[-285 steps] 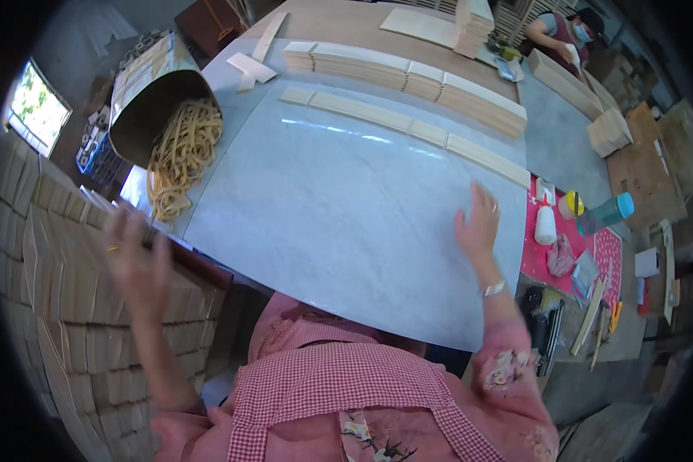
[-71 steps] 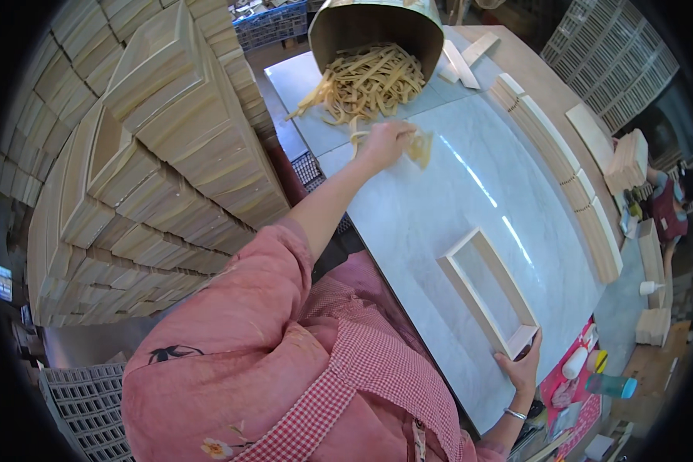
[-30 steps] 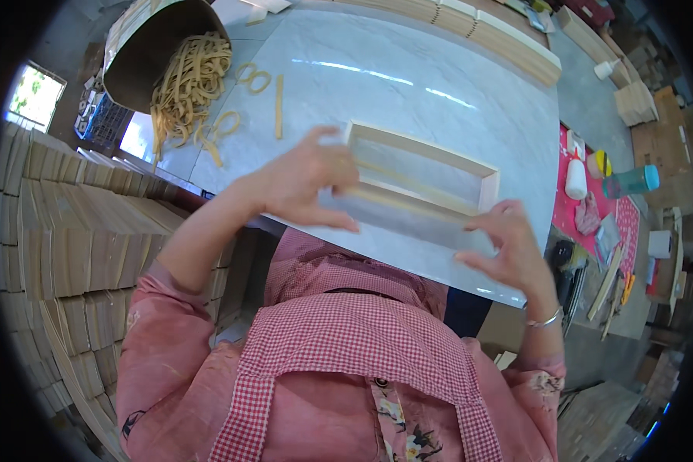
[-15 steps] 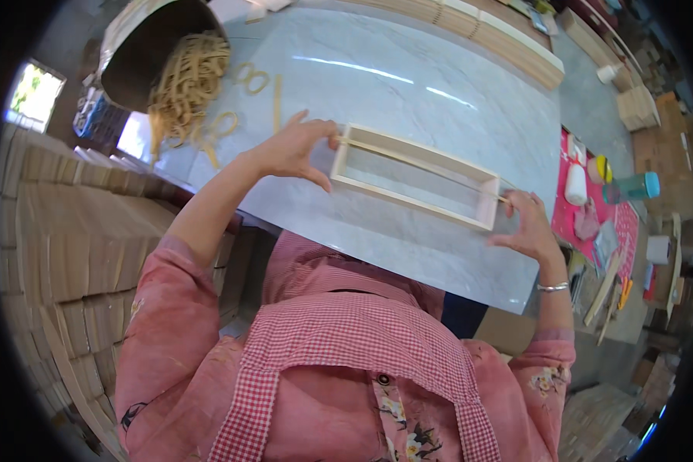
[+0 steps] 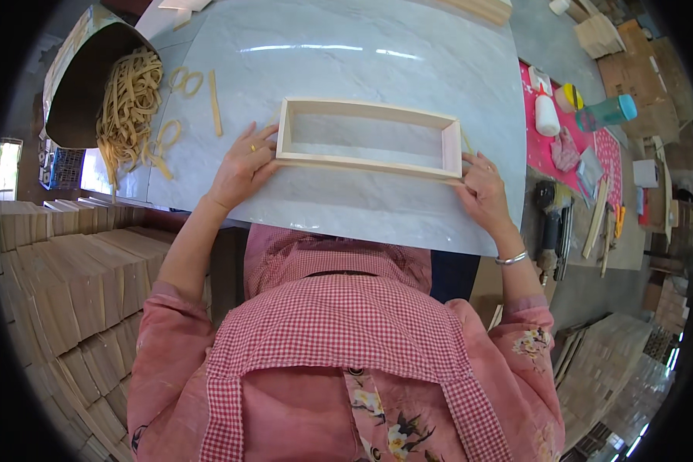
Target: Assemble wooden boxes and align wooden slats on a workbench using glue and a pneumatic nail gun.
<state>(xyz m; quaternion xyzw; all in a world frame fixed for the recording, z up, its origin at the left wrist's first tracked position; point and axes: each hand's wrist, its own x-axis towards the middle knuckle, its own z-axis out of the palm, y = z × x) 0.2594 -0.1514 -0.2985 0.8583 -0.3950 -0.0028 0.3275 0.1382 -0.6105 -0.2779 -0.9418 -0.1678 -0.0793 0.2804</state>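
Note:
A long, shallow rectangular frame of pale wood (image 5: 369, 110) lies on the marbled table in front of me, its open middle showing the tabletop. At its left end is my left hand (image 5: 246, 165), thumb and fingers closed by the near corner. My right hand (image 5: 483, 191) is closed at the opposite near corner. A thin tan rubber band (image 5: 467, 141) shows at the right end, running to my right fingers; a faint strip of it also shows by the left end. My fingers hide most of its grip points.
A tipped metal container (image 5: 65, 92) spills a heap of tan rubber bands (image 5: 131, 100) at the left. Wood pieces (image 5: 477, 9) lie at the far edge. To the right, a white bottle (image 5: 546, 115) and teal bottle (image 5: 608, 113) stand on pink cloth. Stacked boards (image 5: 61, 292) rise at my left.
The band no longer crosses above the frame's middle. Both hands have come lower, to the frame's near corners, and their fingers have closed in. The view has shifted, too.

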